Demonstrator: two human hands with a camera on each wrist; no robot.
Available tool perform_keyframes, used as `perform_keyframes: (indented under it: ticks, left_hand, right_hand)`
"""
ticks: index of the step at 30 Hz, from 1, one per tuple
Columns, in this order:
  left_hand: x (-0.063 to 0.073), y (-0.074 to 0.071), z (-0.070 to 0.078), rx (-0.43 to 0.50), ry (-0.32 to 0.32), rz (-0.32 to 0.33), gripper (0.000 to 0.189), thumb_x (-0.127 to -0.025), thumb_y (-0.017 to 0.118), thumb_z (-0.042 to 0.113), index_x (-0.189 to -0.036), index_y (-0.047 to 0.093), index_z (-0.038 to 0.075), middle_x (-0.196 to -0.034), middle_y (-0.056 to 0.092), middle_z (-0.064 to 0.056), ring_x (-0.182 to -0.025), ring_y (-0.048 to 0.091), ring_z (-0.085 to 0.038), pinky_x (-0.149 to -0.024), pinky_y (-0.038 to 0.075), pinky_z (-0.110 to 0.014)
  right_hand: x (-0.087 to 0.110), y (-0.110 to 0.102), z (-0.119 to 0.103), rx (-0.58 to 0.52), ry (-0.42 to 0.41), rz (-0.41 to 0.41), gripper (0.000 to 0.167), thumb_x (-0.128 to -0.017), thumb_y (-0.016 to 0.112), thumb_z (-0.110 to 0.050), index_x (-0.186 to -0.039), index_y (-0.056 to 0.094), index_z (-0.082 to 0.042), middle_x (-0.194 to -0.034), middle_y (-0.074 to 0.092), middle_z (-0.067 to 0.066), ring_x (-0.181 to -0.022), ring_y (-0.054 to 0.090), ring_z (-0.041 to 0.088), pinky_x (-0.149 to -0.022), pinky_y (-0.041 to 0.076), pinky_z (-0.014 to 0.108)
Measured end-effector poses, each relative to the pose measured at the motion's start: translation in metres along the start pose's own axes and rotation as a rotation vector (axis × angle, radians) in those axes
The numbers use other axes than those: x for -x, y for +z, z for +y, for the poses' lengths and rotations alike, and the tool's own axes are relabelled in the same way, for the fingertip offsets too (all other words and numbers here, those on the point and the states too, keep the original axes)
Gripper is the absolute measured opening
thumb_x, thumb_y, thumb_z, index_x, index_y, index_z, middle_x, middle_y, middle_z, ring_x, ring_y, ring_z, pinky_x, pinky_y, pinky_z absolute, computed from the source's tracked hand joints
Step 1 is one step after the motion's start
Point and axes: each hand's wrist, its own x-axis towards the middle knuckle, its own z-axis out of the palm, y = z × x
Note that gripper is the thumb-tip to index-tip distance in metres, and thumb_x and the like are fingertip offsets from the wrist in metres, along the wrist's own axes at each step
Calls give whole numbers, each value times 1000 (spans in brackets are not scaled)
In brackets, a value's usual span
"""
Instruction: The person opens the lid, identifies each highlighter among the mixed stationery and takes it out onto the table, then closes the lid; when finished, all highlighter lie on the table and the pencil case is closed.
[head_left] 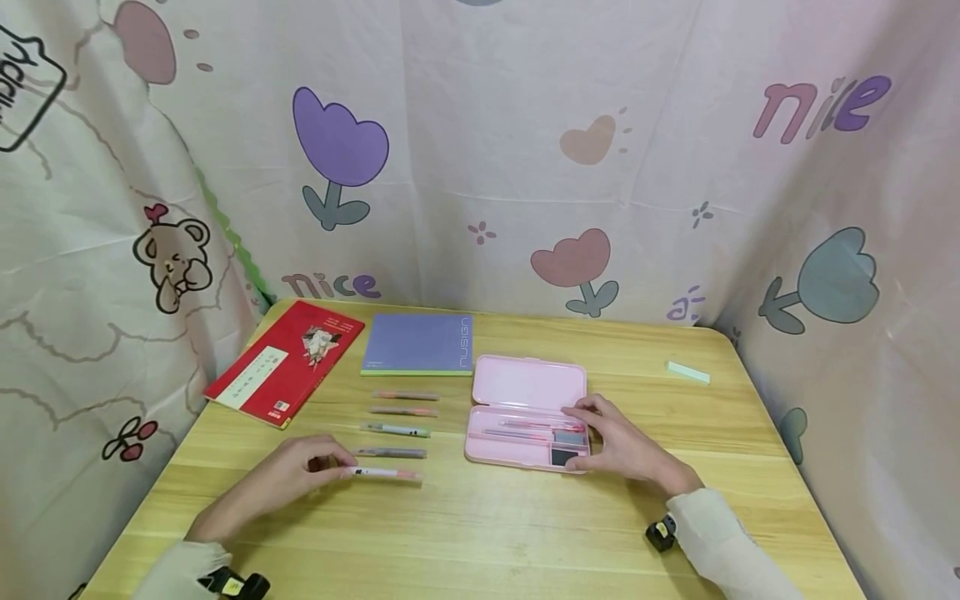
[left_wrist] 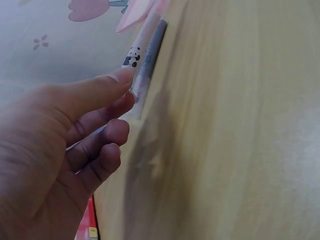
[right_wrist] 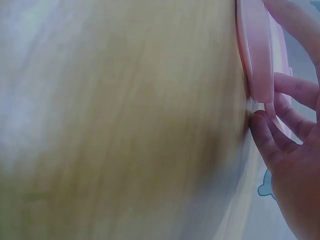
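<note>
Between thumb and index finger, my left hand (head_left: 296, 468) pinches the left end of a white and pink pen (head_left: 386, 473); a panda print (left_wrist: 132, 57) shows on it in the left wrist view. Just behind lie a grey pen (head_left: 397, 453), a green and white pen (head_left: 401, 431) and two pinkish pens (head_left: 405, 411), in a row. To their right sits a pink pencil case (head_left: 506, 455), lid (head_left: 528, 382) raised, with slim pens (head_left: 517, 434) and a black block (head_left: 564, 457) inside. My right hand (head_left: 630, 446) grips the case's right end, thumb at the front corner.
A red book (head_left: 262, 358) lies at the back left of the wooden table (head_left: 525, 533). Beside it, a purple notebook (head_left: 416, 343) lies behind the pens. A pale green bar (head_left: 688, 372) rests at the back right. Printed curtains (head_left: 465, 167) surround the table's back and sides.
</note>
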Motion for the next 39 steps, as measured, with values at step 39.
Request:
perform_keyframes:
  ticks: [39]
  left_hand:
    - [-10, 12, -3, -15, 32, 8, 24, -99, 82, 38, -119, 78, 26, -102, 69, 11, -77, 56, 0, -67, 51, -22]
  right_hand:
    - [0, 0, 0, -8, 7, -5, 96, -82, 90, -64, -159, 57, -18, -153, 48, 4, -142, 46, 30, -121, 44, 62]
